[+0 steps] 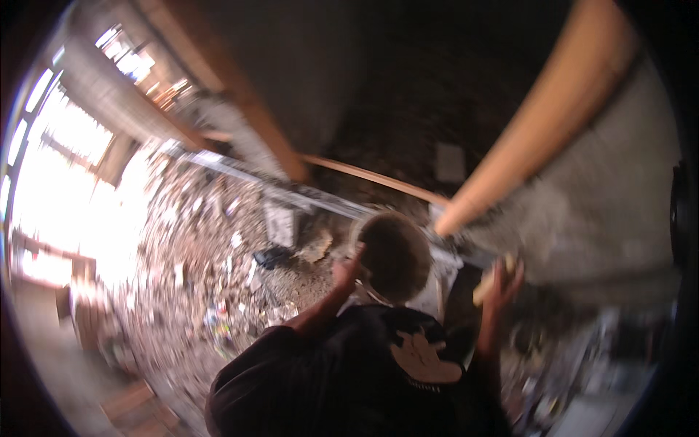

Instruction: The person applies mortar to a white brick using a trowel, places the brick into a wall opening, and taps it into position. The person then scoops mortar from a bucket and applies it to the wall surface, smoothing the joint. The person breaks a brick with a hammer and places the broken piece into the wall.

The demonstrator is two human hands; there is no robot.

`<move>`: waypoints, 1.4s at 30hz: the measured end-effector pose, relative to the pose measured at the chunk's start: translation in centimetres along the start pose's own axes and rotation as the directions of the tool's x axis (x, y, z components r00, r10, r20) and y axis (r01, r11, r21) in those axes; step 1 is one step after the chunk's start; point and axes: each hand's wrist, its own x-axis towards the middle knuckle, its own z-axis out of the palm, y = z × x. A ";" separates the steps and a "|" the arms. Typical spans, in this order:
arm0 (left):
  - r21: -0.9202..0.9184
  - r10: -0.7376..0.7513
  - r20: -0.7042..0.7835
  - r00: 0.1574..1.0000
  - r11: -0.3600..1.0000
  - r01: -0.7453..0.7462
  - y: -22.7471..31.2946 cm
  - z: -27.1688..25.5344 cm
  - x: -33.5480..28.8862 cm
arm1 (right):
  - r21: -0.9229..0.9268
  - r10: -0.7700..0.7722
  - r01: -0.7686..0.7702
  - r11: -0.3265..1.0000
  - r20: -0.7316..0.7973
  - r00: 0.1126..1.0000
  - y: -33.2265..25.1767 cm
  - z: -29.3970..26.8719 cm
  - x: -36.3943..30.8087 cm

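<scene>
My left hand is closed on the left rim of a round bucket, whose inside is dark and whose contents are hard to make out. To the right of the bucket, my right hand is wrapped around the pale handle of a trowel. Its flat, dark blade appears to extend left of the handle toward the bucket. Blur hides the finer detail of both hands.
Rubble and scraps cover the ground to the left, with a grey block among them. An orange-brown post slants past the bucket beside a grey wall. Another upright post stands farther left. A horizontal strip of wood runs between them.
</scene>
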 end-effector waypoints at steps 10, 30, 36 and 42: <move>-0.151 -0.003 -0.067 0.998 0.989 -0.007 -0.6 -3.6 -4.9 | -0.160 0.110 0.196 0.967 0.963 0.247 2.1 6.7 -9.7; -0.010 -0.147 0.075 0.986 0.989 0.148 -4.9 -4.2 0.6 | -0.464 0.481 -0.191 0.865 0.655 0.583 18.0 0.3 -24.0; 0.344 -0.241 0.271 0.932 0.929 0.140 -5.8 0.7 2.4 | -0.486 0.748 -0.570 0.663 0.416 0.516 16.5 -2.6 -36.2; 0.640 -0.420 0.480 0.770 0.768 0.020 -9.6 4.4 7.0 | -0.476 0.837 -0.695 0.538 0.202 0.509 14.6 3.7 -48.2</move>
